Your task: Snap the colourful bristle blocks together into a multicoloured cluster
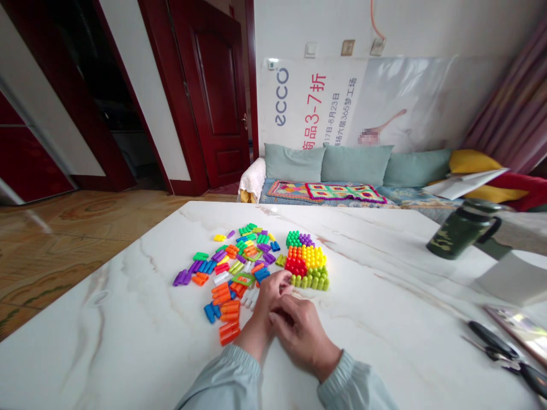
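Note:
My left hand (pixel 272 291) is at the near edge of the loose pieces, its fingers curled together beside the lime pieces. My right hand (pixel 301 330) is curled close against it, fingertips bent inward; whatever either hand holds is hidden. Just beyond them, round-tipped plastic pieces stand upright in colour groups: lime pieces (pixel 314 281) in front, red pieces (pixel 296 266), yellow pieces (pixel 314 257), orange pieces (pixel 294 252), green pieces (pixel 293 238) and purple pieces (pixel 306 240). To the left, joined plastic pieces lie scattered, among them orange pieces (pixel 229 310), blue pieces (pixel 210 312) and purple pieces (pixel 183 277).
The white marbled table (pixel 128 319) bears everything. At the right are a camouflage flask (pixel 457 230), a white box-like object (pixel 515 276), a phone (pixel 521 330) and black-handled scissors (pixel 493 341). A sofa with green cushions (pixel 356 165) stands beyond the table.

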A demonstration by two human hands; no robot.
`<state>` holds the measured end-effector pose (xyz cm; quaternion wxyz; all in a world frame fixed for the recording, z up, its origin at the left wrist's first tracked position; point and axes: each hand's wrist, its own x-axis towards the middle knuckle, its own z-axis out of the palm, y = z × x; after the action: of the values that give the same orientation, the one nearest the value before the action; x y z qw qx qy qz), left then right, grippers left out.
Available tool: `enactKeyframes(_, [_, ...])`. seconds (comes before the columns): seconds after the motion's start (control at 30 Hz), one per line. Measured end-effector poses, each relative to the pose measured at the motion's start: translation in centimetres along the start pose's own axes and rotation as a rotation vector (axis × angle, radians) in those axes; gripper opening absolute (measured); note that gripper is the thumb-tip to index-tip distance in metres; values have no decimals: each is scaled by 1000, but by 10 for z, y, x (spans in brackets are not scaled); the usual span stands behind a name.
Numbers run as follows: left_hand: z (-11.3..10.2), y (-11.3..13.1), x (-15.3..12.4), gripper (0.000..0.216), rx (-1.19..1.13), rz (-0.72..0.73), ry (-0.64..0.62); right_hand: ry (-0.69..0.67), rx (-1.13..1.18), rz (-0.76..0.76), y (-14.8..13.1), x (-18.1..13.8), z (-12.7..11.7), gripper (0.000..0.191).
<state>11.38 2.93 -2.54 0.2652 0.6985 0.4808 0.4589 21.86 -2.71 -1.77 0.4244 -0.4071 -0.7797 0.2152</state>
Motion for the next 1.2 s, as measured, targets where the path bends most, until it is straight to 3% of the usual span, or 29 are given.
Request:
enactKeyframes(0.2, [4,-12,2,27,-52,-13,-45,-3,19,10,-2,1,-2,11])
enactKeyframes(0.53, [6,-33,5,25,-76,104,32,35,37,77,7,0,0,8])
enactKeyframes(0.9, [-11,-10,-4,17,-84,149,160,72,113,124,21,5,4,21])
enactKeyframes(1.03, [-29,-1,-15,20,-25,115,242,44,48,142,24,5,5,26])
enactKeyframes(1.2, [-85,-13,-20,19,272,113,342,4,-104,112,25,6,6,22])
